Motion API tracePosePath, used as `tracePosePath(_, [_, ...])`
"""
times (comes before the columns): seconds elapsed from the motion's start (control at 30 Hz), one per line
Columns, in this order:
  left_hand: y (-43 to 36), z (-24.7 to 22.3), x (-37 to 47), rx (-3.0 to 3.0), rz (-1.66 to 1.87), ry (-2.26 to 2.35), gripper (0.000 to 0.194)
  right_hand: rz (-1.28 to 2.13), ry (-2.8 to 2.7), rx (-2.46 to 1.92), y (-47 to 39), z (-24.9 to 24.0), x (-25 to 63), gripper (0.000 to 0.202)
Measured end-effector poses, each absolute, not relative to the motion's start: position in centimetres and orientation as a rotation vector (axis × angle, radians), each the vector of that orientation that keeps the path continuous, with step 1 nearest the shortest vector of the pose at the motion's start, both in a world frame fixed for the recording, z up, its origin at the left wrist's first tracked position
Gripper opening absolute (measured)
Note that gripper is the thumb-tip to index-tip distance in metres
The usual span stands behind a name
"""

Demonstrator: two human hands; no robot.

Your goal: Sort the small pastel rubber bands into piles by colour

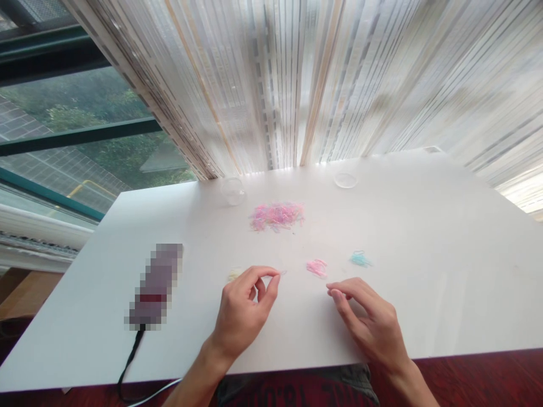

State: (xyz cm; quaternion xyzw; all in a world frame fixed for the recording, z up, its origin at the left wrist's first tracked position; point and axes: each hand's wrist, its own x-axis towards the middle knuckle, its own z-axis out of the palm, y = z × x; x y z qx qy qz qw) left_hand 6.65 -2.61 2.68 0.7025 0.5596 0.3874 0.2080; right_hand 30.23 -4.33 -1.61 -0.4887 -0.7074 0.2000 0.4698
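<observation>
My left hand (244, 311) pinches a thin, pale, band-like piece (284, 272) between thumb and forefinger, over the white table. Partly behind that hand lies a small pale yellow pile (233, 275) of similar pieces. My right hand (369, 316) hovers just below a small pink pile (316, 268), its thumb and fingertips drawn together with nothing visible in them. Up and to the right of the pink pile sits a small turquoise pile (360, 258). Farther back is a larger mixed heap (278, 216), mostly pink and lilac. The pieces are too fine to identify surely.
A clear round container (233, 192) and a clear round lid or dish (345, 180) stand near the table's (445, 254) back edge. A blurred-out phone-like object (156, 285) with a black cable (130, 353) lies at left. Curtains (275, 85) hang behind.
</observation>
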Motion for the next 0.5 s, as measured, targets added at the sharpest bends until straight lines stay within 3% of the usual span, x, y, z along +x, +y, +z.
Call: tracePosePath(0.5, [-6.1, -1.3, 6.4, 2.148, 1.194, 1.212, 0.024, 0.795, -1.816, -0.998, -5.1, -1.7, 26.1, 0.012])
